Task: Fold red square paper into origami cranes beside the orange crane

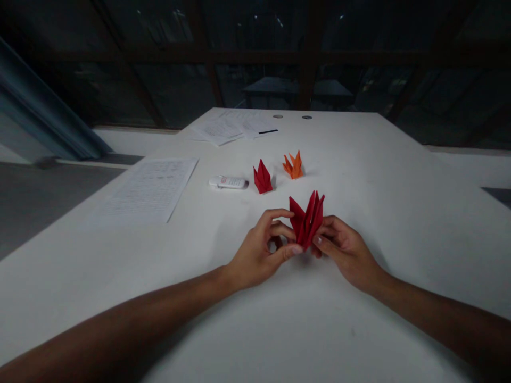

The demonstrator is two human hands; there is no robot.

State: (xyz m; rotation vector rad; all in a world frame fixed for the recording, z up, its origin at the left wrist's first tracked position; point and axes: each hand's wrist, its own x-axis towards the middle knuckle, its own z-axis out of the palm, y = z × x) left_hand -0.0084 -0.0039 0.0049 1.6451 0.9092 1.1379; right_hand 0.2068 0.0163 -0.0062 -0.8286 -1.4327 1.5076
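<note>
A folded red paper piece (306, 221) with several upright points is held between both hands, just above the white table. My left hand (266, 247) grips its left side, with the thumb at the bottom and the index finger on the left point. On its right, my right hand (343, 247) pinches the lower edge between thumb and fingers. Beyond them stand a smaller red folded paper (262, 177) and an orange folded paper (294, 165).
A white capped tube (229, 182) lies left of the smaller red paper. A printed sheet (149, 190) is on the left of the white table (419, 213), and more papers (227, 127) lie at the back. Dark windows stand behind.
</note>
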